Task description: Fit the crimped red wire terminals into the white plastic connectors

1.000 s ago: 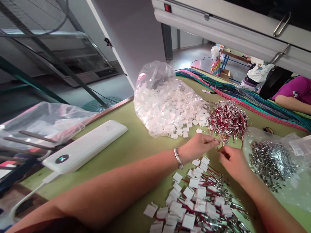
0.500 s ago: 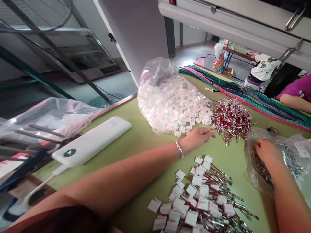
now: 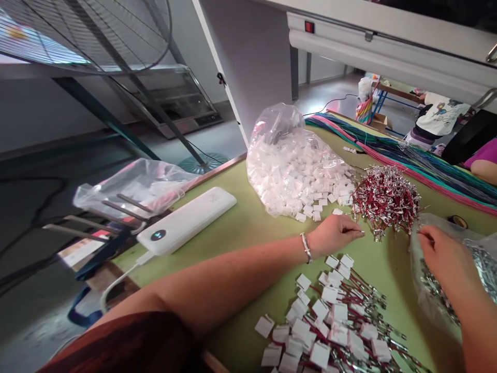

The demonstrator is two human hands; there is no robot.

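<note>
My left hand [image 3: 337, 234] is pinched on a small silvery metal-ended piece, with a white connector housing [image 3: 337, 211] just behind the fingers. To its right lies a heap of red wires with metal terminals [image 3: 386, 199]. My right hand [image 3: 442, 254] is over the clear bag of metal parts [image 3: 423, 305], its fingertips pressed together near the bag's left edge; what they hold is too small to make out. A clear bag of white connector housings [image 3: 295, 166] spills open behind my left hand. White housings with red wires [image 3: 337, 316] lie in a pile nearer to me.
A white power bank [image 3: 190, 220] with a cable lies at the left of the green table [image 3: 217, 254]. Bundles of coloured cable [image 3: 411, 155] run along the far right. A tape roll [image 3: 457, 221] sits behind the right bag. Two people are beyond the table.
The view has swung left, so the table things sit farther right. A silvery tip now shows at my left fingertips. My right hand has lifted toward the near edge of the wire heap.
</note>
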